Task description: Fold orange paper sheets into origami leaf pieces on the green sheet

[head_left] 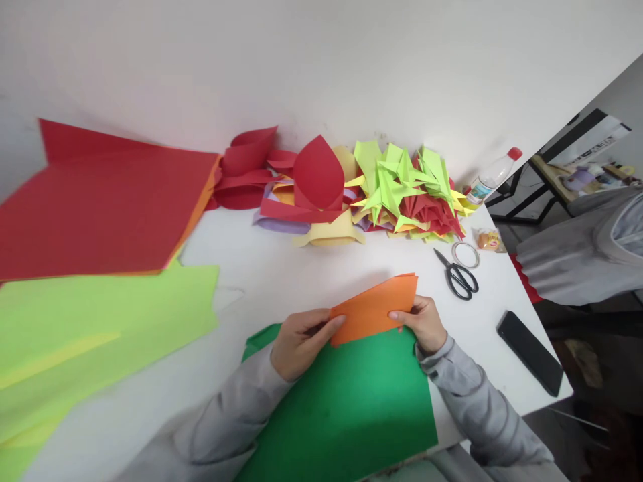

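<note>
White table (281,278) carries green paper (351,408), over which the left hand (302,343) and right hand (426,324) firmly pinch orange paper (368,309) near opposite ends, probably light, easily creased, best held by edges.

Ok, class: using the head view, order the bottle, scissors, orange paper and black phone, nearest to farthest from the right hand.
1. Orange paper: held in the right hand.
2. Scissors: beyond the hand, slightly right.
3. Black phone: to the right.
4. Bottle: at the back right.
</note>
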Demonstrator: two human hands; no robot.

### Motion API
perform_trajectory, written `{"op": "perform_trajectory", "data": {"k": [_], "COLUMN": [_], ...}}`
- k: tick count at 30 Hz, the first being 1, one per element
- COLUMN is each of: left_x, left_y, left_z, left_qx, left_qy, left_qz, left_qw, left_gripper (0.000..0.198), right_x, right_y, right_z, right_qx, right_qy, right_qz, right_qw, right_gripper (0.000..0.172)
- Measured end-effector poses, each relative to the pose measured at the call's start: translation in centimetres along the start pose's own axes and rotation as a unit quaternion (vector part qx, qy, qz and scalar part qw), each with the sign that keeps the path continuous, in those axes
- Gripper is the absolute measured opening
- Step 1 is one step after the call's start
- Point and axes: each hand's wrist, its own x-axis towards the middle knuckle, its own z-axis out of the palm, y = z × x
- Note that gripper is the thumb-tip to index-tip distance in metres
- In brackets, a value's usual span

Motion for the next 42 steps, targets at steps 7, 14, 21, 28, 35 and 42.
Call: {"op": "perform_trajectory", "data": {"k": [7,14,21,28,35,42], "left_x": [-0.1,0.1,-0.1,-0.2,-0.3,-0.4], "left_y": [-0.3,0.1,-0.2,-0.5,-1.0,-1.6], "left_z": [0.2,0.0,0.1,0.2,0.2,0.4], "left_qx": [-0.013,-0.038,-0.043,-0.066,-0.104,-0.1], "left_qy": [0.047,0.047,0.099,0.128,0.152,0.186], "left_qz": [-0.024,-0.015,-0.016,-0.031,-0.096,-0.102], "left_qw": [0.999,0.998,0.994,0.989,0.978,0.972], "left_gripper": [0.036,0.038,0.021,0.017,0.021,0.018], "right_x": [0.1,0.0,0.1,0.2,0.2,0.1], "right_y": [0.2,0.2,0.4,1.0,1.0,1.0], "right_z": [-0.2,-0.1,0.0,-0.2,-0.1,0.1], "right_qx": [-0.004,-0.002,-0.016,-0.033,-0.055,-0.053], "right_qy": [0.003,-0.008,-0.012,-0.013,-0.01,-0.004], "right_qz": [0.006,0.0,0.001,-0.007,-0.017,-0.016], "right_qw": [1.0,1.0,1.0,0.999,0.998,0.998], "right_gripper": [0.027,0.027,0.028,0.031,0.034,0.031]}}
